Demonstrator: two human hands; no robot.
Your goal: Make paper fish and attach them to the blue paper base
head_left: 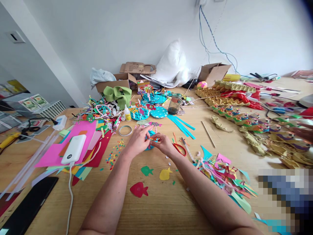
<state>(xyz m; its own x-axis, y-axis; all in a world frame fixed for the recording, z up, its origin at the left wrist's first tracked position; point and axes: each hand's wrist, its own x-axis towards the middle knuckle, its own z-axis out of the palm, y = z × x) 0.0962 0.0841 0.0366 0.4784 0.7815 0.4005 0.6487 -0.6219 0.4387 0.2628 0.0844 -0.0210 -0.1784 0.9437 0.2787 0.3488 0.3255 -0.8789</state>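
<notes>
My left hand (pixel 139 141) and my right hand (pixel 163 143) meet at the middle of the table, fingers pinched together. Between the fingertips a bit of orange shows, too small and too covered to name. Just beneath them lies a blue paper piece (pixel 149 147), mostly hidden by the hands. Closer to me are flat cut-out paper fish: a green fish (pixel 147 170), a yellow fish (pixel 165 174) and a red fish (pixel 139 190). Beside my right wrist rest orange-handled scissors (pixel 180 149) and a slim pen-like tool (pixel 187 150). A patterned paper fish (pixel 155 124) lies beyond the hands.
A tape roll (pixel 125 130), glue bottle (pixel 127 114) and glass jar (pixel 174 104) stand beyond. Coloured paper sheets (pixel 90 130) and a white power bank (pixel 73 149) lie left. Paper scraps (pixel 227 178) and egg-carton strips (pixel 234 119) spread right; another person's hand (pixel 305 133) is there.
</notes>
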